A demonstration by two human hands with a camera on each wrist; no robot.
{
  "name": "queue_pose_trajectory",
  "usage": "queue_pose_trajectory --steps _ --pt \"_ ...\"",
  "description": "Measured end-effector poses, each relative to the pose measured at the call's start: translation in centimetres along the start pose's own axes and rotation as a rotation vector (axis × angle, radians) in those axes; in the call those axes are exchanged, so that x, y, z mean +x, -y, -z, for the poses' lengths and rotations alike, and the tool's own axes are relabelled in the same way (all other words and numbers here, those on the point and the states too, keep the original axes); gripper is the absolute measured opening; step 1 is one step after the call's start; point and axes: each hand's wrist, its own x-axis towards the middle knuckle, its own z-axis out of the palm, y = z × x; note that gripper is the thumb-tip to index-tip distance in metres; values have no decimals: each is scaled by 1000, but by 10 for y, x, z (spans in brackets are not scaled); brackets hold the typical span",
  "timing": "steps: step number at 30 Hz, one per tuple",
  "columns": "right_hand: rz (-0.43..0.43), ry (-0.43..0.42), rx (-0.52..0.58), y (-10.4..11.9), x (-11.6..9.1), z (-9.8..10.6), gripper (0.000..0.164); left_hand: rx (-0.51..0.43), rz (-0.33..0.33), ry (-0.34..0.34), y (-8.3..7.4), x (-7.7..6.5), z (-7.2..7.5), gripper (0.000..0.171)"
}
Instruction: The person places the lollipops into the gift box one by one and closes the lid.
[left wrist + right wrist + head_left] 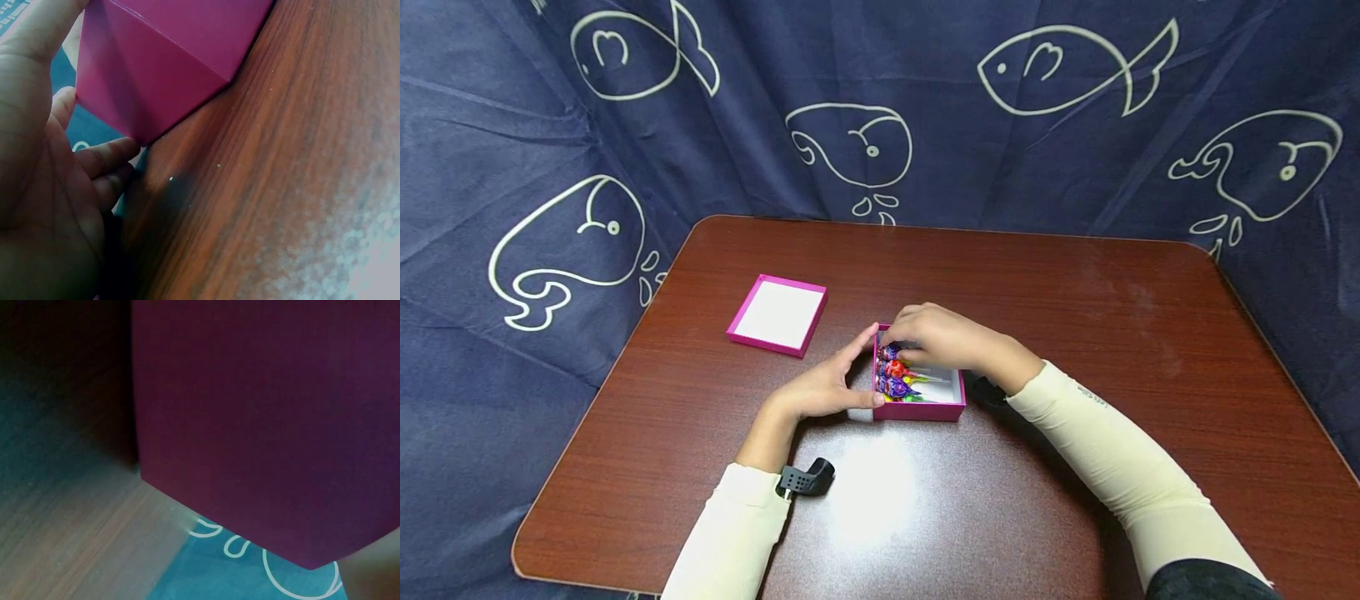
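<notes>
A magenta box [925, 412] without its lid sits on the table, its white inside partly showing. Wrapped lollipops [895, 386] in purple, red and yellow lie in a row along its left wall, sticks pointing right. My left hand [823, 387] grips the box's left end, thumb at the near corner and fingers at the far one; fingertips [122, 149] meet the magenta side in the left wrist view. My right hand [936, 333] reaches over the far wall, its bent fingers down at the farthest lollipops. I cannot tell whether it pinches one.
The magenta lid [806, 342] lies to the left beyond the box, white inside facing up. The brown wooden table [1075, 317] ends at a dark blue curtain [947, 167] with white fish and whale drawings. A dark band [807, 477] circles the left wrist.
</notes>
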Motion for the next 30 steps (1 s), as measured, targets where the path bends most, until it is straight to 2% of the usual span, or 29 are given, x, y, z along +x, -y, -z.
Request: queue_pose_trajectory --steps 8,30 --pt "14 -23 -23 -1 -1 -3 22 6 -1 -5 0 1 0 105" --pt "-24 -44 -47 6 -3 -3 22 -6 8 0 0 0 -1 108"
